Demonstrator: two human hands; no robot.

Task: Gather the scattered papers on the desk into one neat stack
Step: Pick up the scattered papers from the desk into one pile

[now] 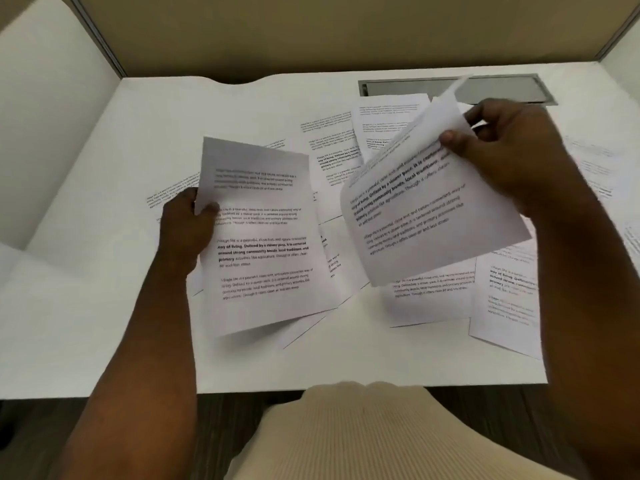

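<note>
Pinching one sheet (263, 237) in the left grip (187, 226), the right grip (502, 150) pinches another sheet (426, 216).

Two hands were in view, left hand (187, 230) and right hand (509, 157), each gripping one printed sheet: left-held sheet (263, 237), right-held sheet (426, 209). Loose sheets (433, 299) on the one desk (104, 323) overlapped; exact count could not be told
</note>
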